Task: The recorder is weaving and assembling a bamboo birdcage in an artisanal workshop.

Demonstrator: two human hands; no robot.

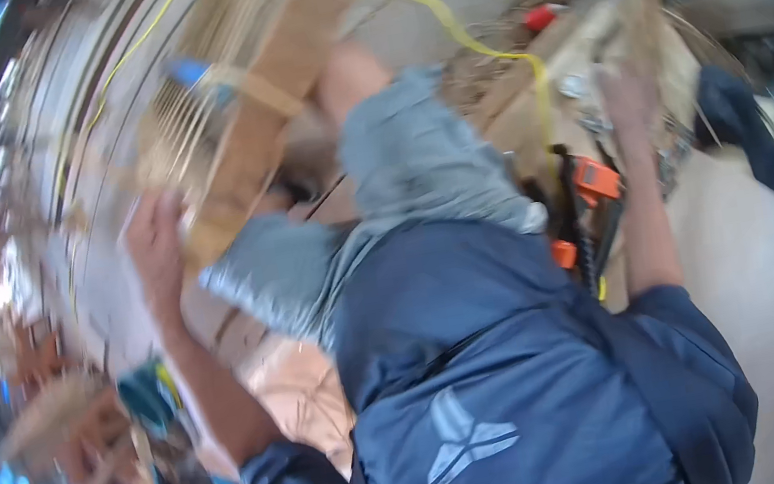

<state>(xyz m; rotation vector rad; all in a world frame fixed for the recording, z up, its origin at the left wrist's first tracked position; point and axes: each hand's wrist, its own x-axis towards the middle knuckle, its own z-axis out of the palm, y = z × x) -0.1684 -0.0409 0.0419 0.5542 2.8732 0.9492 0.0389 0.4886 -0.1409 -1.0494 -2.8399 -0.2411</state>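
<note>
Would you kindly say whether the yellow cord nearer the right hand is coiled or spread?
Spread out: the yellow cord bends loosely toward the orange-and-black tool, no coil showing.

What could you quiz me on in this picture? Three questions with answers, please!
1. What colour is the cord to the right of the plank? A: purple. B: yellow. C: black.
2. True or false: the plank is on the right side of the orange tool.
3. Is the orange tool nearer the left hand or the right hand?

Key:
1. B, yellow.
2. False: the plank is on the left of it.
3. The right hand.
</note>
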